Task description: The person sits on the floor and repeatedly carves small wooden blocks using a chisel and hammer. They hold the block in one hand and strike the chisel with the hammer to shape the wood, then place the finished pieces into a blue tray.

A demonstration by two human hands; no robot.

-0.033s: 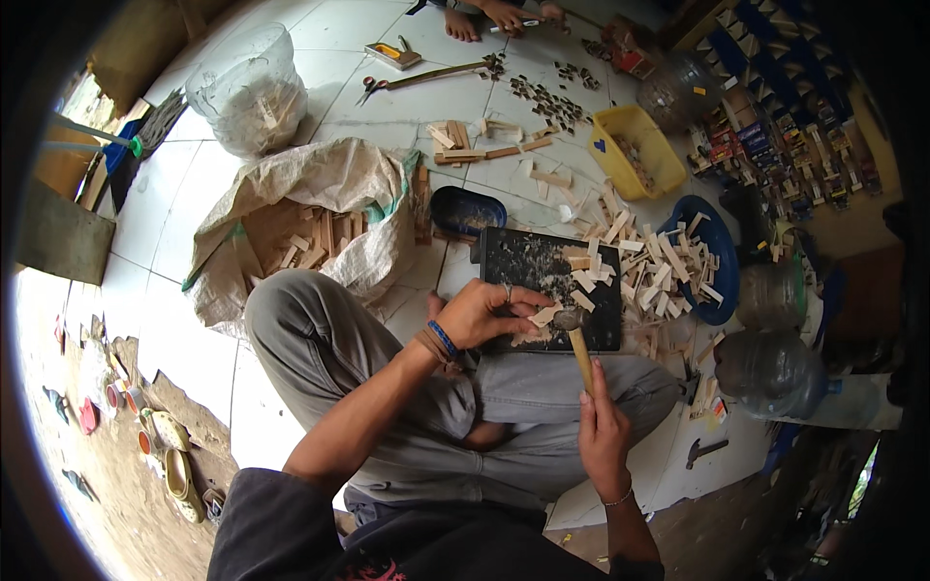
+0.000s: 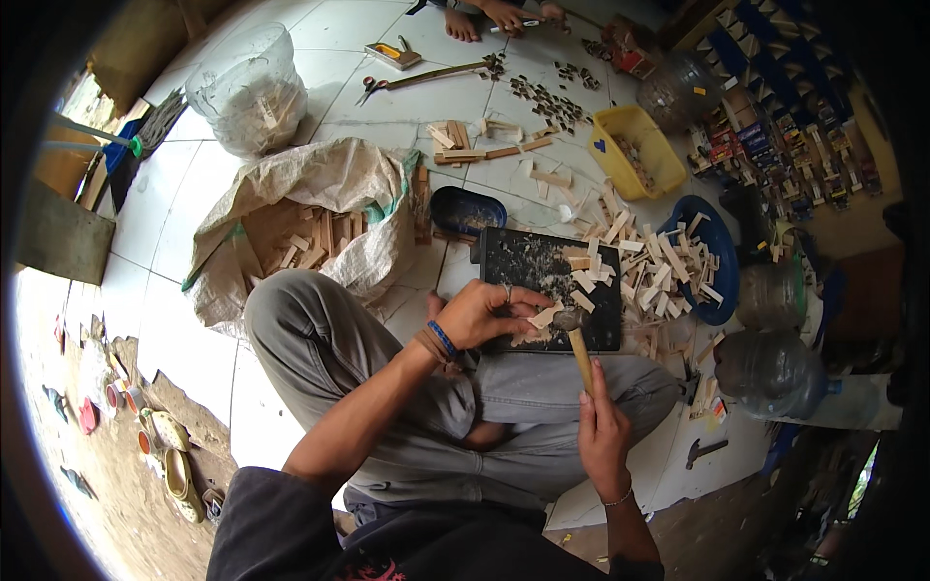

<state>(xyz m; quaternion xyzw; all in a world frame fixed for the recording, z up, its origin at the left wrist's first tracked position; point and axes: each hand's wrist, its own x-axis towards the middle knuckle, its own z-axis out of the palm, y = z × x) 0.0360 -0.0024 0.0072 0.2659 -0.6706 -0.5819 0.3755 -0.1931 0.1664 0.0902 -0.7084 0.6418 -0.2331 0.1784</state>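
My left hand (image 2: 492,312) pinches a small pale wood piece (image 2: 545,316) over the worn black board (image 2: 605,329) in front of my crossed legs. In my right hand (image 2: 603,426) is a hammer (image 2: 581,358), gripped by its wooden handle. Its dark metal head is right beside the wood piece; whether they touch I cannot tell. Chips and several cut wood pieces (image 2: 583,281) lie on the board. To its right, a heap of short wood pieces (image 2: 647,276) spreads against and into a blue basin (image 2: 728,281).
A woven sack (image 2: 378,208) of wood strips stands left, with a clear plastic tub (image 2: 232,97) behind it. Beyond the board are a dark blue tray (image 2: 468,210), a yellow container (image 2: 635,145) and scissors (image 2: 366,89). A second hammer (image 2: 705,452) lies right. Another person's hands (image 2: 509,15) show at the top.
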